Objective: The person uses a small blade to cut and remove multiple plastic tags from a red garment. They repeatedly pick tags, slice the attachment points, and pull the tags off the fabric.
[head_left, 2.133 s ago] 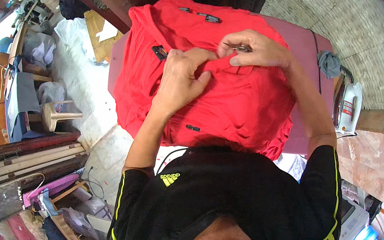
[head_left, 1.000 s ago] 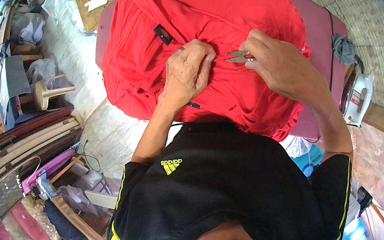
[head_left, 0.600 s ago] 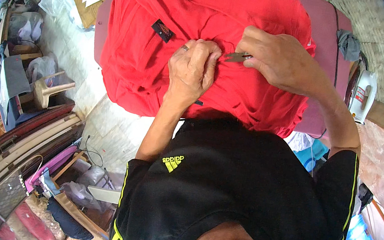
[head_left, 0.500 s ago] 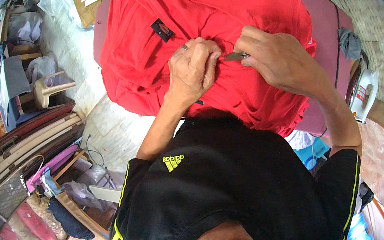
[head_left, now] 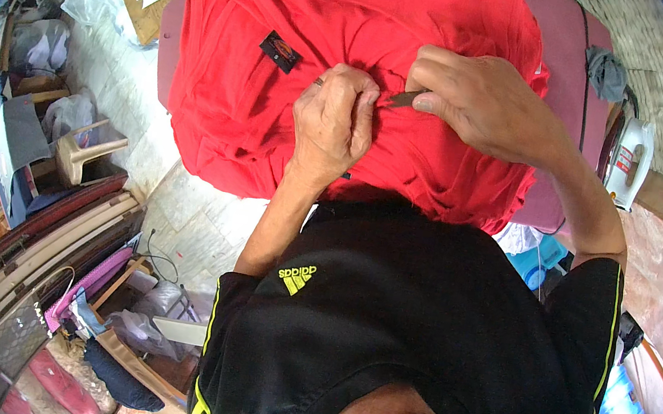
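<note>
A red garment lies bunched over the table before me. My left hand is closed, its fingers and thumb pinching a fold of the red fabric near the middle. Beside it on the right, my right hand grips small dark metal thread snips. Their tips point left at the pinched fold, a short way from my left fingertips. Any thread there is too fine to make out. A black label shows on the cloth, left of my left hand.
The garment rests on a mauve table; a dark cord runs down its right side. A grey cloth hangs at the right edge, near a white iron-like item. A small beige stool and plastic bags stand at left.
The snips have turned slightly in my right hand and look narrower now. Both hands stay nearly in place, and the left keeps its pinch on the fabric.
</note>
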{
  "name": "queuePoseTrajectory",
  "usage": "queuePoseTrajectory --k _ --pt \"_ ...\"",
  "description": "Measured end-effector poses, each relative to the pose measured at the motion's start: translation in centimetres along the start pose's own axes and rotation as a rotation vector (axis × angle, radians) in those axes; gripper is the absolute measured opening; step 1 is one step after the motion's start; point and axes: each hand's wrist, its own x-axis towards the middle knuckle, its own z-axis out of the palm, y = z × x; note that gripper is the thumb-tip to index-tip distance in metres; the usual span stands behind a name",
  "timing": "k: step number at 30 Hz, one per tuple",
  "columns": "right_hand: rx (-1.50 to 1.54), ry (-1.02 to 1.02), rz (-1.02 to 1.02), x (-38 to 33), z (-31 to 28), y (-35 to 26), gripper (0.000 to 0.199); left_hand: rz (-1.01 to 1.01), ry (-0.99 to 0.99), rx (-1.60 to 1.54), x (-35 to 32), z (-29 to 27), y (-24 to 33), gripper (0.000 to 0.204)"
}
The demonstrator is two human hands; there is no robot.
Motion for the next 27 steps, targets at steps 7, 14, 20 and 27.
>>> queuePoseTrajectory --k 7,14,20,27 --pt "-0.011 0.004 -0.018 -0.1 0.1 0.0 0.019 -0.011 0.049 -0.012 -0.3 0.2 -0.1 0.018" --pt "-0.204 0.177 -0.031 -1.5 0.8 -0.2 0.021 -0.128 0.017 -0.071 -0.4 -0.4 0.2 0.016" --pt "-0.328 0.179 -0.079 -1.1 1.0 -0.5 0.022 -0.147 -0.007 -0.052 -0.1 -0.9 1.2 0.013" --pt "-0.368 0.129 -0.106 -0.9 0.7 -1.0 0.009 -0.098 0.012 -0.036 -0.3 -0.8 0.9 0.023"
